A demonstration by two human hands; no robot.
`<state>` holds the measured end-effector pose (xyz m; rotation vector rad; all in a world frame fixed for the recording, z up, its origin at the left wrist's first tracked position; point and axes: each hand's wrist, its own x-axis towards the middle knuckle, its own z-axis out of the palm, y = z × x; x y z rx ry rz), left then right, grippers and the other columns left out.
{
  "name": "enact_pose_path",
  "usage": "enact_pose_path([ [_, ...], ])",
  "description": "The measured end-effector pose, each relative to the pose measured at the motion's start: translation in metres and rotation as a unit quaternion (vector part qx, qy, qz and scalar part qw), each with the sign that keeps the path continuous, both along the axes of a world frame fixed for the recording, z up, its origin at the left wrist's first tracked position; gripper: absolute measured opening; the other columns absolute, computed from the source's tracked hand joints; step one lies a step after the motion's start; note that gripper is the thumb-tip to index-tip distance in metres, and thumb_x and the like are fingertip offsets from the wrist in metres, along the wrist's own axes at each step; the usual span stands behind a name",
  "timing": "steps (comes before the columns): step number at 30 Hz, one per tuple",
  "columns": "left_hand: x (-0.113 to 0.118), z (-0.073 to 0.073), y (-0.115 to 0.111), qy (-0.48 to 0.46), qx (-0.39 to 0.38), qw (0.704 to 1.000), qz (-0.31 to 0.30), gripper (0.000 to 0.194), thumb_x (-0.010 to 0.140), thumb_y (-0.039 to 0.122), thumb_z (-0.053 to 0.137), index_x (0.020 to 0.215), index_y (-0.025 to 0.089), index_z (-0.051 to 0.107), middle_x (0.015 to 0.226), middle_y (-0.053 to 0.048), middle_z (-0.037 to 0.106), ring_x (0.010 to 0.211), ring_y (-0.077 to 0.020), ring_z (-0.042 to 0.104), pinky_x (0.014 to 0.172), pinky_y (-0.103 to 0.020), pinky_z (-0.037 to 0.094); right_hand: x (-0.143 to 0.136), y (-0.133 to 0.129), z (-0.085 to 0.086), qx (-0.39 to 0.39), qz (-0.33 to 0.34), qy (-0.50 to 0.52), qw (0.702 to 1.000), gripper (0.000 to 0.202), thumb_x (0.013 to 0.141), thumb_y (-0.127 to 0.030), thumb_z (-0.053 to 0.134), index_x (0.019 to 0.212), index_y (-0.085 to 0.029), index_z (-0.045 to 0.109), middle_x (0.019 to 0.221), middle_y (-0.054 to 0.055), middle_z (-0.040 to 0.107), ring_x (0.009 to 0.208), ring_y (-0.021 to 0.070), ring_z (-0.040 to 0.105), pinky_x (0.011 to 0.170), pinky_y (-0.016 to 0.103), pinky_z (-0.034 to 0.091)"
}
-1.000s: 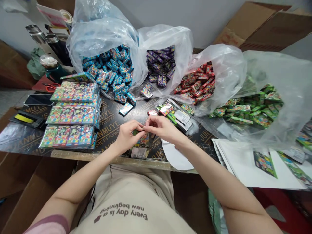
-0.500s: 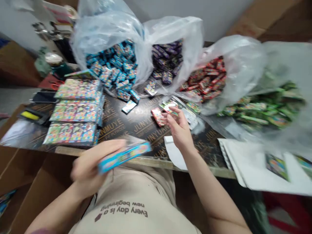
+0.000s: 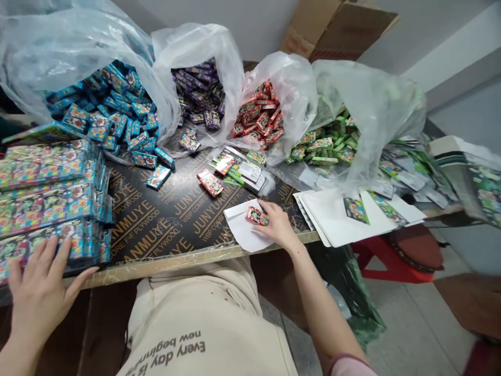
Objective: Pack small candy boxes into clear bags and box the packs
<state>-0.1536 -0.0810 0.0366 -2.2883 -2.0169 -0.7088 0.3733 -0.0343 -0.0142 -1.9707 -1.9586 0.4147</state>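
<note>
My left hand (image 3: 43,282) lies with spread fingers on the front of the stacked wrapped packs (image 3: 47,201) at the left of the table. Between the thumb and fingers of my right hand (image 3: 276,224) is a small red box (image 3: 257,215), just over a white paper (image 3: 245,230) at the table's front edge. Another red box (image 3: 210,183) lies behind the paper, beside a small pile of cards (image 3: 245,172). A loose blue box (image 3: 158,177) rests on the dark tabletop (image 3: 176,209).
Along the back stand open plastic bags of blue (image 3: 117,104), purple (image 3: 199,91), red (image 3: 262,115) and green boxes (image 3: 332,141). White sheets (image 3: 332,224) with cards overhang the right front edge. A red stool (image 3: 395,256) stands below.
My left hand has moved to the stacked packs and no longer holds the blue pack. My right hand has come back towards the table edge with a red box. The view has shifted right.
</note>
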Motion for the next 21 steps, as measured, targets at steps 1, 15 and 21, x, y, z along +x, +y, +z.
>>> enact_pose_path([
  [1, 0.001, 0.000, 0.001, 0.003, 0.018, 1.000, 0.001, 0.072, 0.084, 0.038, 0.058, 0.146, 0.048, 0.022, 0.154, 0.018, 0.020, 0.140, -0.0363, 0.033, 0.118, -0.064, 0.016, 0.005, -0.004, -0.004, -0.012, 0.006, 0.008, 1.000, 0.062, 0.072, -0.035, 0.069, 0.130, -0.020, 0.053, 0.114, 0.013, 0.063, 0.103, 0.0300, 0.060, 0.088, 0.046, 0.047],
  [15, 0.136, -0.070, 0.028, -0.062, -0.045, 0.976, -0.203, 0.036, 0.088, 0.030, 0.057, 0.123, 0.024, 0.058, 0.138, -0.014, 0.050, 0.126, -0.0341, 0.049, 0.104, -0.054, 0.042, -0.031, 0.023, -0.002, 0.008, 0.100, -0.016, 0.995, 0.023, 0.080, -0.018, 0.062, 0.102, -0.021, 0.066, 0.141, 0.015, 0.049, 0.138, 0.0358, 0.033, 0.109, 0.063, 0.021],
  [21, 0.132, -0.081, 0.036, -0.048, -0.086, 0.977, -0.187, 0.035, 0.089, 0.039, 0.051, 0.118, 0.021, 0.059, 0.131, -0.015, 0.052, 0.124, -0.0356, 0.048, 0.104, -0.054, 0.041, 0.072, -0.031, -0.008, 0.301, -0.419, 0.175, 0.839, 0.028, 0.093, -0.029, 0.039, 0.110, -0.016, 0.057, 0.103, 0.012, 0.066, 0.099, 0.0229, 0.063, 0.088, 0.040, 0.051],
])
